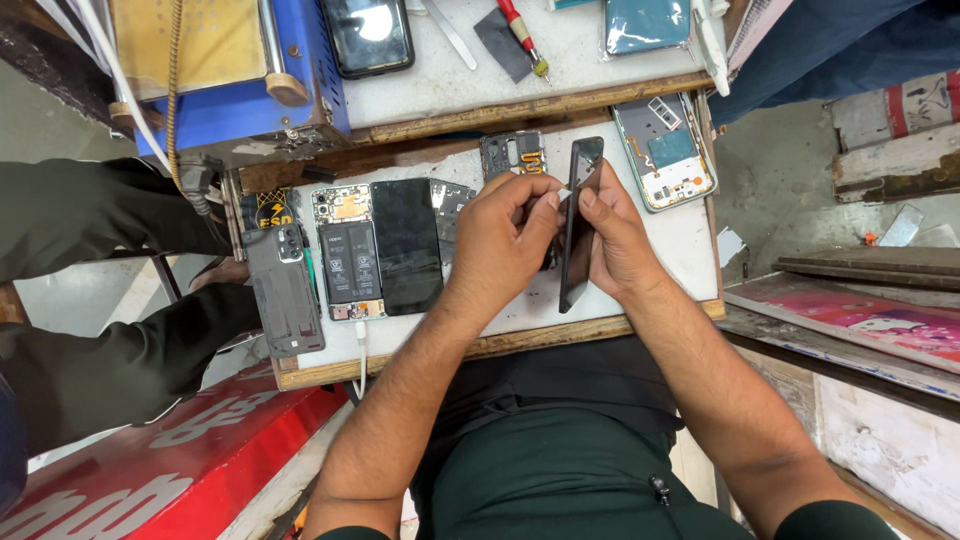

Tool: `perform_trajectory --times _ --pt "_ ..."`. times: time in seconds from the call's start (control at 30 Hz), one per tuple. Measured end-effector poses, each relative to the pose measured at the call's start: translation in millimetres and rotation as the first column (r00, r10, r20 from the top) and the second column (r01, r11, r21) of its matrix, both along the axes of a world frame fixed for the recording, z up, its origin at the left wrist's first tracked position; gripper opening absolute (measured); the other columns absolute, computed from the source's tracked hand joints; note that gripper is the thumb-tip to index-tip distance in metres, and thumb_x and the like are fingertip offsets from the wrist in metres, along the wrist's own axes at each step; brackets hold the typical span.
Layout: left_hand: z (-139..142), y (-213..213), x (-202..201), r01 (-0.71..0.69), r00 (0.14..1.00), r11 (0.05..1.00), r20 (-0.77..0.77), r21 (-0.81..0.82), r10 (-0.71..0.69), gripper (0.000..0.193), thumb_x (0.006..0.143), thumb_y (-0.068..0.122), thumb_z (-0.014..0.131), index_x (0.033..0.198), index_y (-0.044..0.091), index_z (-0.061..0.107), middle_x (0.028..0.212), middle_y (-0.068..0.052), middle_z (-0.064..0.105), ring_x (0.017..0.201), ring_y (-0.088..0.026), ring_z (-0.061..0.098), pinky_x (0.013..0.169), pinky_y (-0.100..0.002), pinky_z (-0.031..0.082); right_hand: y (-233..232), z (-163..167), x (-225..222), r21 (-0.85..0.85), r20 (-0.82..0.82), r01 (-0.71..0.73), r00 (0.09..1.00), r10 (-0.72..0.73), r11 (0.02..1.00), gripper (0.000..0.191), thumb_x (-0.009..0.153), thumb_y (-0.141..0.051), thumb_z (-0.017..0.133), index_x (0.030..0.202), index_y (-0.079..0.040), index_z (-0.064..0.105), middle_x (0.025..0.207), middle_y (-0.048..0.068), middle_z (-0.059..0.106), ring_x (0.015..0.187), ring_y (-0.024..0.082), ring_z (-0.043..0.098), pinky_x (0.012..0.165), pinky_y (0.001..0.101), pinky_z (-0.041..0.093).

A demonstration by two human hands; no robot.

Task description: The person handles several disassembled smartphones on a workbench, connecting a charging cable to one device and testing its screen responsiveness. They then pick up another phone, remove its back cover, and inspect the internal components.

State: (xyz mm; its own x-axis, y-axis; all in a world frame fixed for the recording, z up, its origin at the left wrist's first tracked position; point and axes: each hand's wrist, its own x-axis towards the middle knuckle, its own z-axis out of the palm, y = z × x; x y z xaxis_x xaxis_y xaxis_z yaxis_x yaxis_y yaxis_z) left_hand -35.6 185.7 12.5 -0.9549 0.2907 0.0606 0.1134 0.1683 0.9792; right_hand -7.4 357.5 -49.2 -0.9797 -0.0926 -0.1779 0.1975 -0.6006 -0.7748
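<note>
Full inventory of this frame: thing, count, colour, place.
Thin black phone screen panel: 1, held on edge between both hands.
Small white tab: 1, at the fingertips.
Opened phone body with black battery: 1, board left.
Flat black glass panel: 1, beside it.
Grey phone back frame: 1, far left.
Opened phone with teal parts: 1, board right.
Red-handled screwdriver: 1, upper shelf.
Left hand; right hand: gripping the panel.
</note>
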Motion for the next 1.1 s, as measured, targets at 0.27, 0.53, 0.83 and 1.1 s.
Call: perform_trajectory --times 0.27,0.53,0.83,1.1 --pt "5.5 7.2 11.4 -0.134 0.988 0.990 -0.087 -0.039 0.130 0.013 0.098 0.008 0.068 0.109 0.002 0.072 0.092 -0.007 0.070 0.074 -0.014 0.072 0.063 -0.026 0.057 -2.0 0.7 0.3 -0.019 -0.040 0.044 0.998 -0.045 0.999 0.065 0.096 -0.036 0.079 0.143 -0.008 0.045 0.126 0.005 0.064 0.118 0.016 0.063 0.104 0.0330 0.053" --pt "2.6 11.7 13.1 -0.173 0.977 0.985 -0.128 -0.018 0.170 0.012 0.099 0.008 0.068 0.110 0.003 0.071 0.096 -0.008 0.070 0.078 -0.017 0.075 0.066 -0.027 0.061 -6.3 5.6 1.1 -0.012 -0.065 0.085 0.994 -0.086 0.996 0.064 0.098 -0.031 0.078 0.146 -0.008 0.042 0.134 0.007 0.059 0.125 0.017 0.058 0.109 0.0345 0.050" --pt "9.4 19.4 23.1 -0.290 0.903 0.922 -0.392 -0.256 0.176 0.013 0.099 0.009 0.069 0.111 0.002 0.070 0.095 -0.011 0.067 0.075 -0.027 0.072 0.063 -0.032 0.059 -10.0 0.0 3.5 0.086 -0.097 0.187 0.979 -0.179 0.979 0.065 0.099 -0.026 0.079 0.148 -0.009 0.040 0.135 0.004 0.056 0.127 0.014 0.055 0.111 0.0325 0.048" --pt "12.1 2.1 1.7 -0.098 0.981 0.981 -0.185 -0.170 0.065 0.012 0.096 0.012 0.070 0.106 0.006 0.073 0.091 -0.007 0.068 0.070 -0.022 0.070 0.061 -0.034 0.056 -7.2 -0.2 4.3 0.044 -0.079 0.142 0.987 -0.138 0.989 0.064 0.097 -0.028 0.080 0.145 -0.009 0.042 0.130 0.003 0.057 0.122 0.014 0.056 0.107 0.0320 0.050"
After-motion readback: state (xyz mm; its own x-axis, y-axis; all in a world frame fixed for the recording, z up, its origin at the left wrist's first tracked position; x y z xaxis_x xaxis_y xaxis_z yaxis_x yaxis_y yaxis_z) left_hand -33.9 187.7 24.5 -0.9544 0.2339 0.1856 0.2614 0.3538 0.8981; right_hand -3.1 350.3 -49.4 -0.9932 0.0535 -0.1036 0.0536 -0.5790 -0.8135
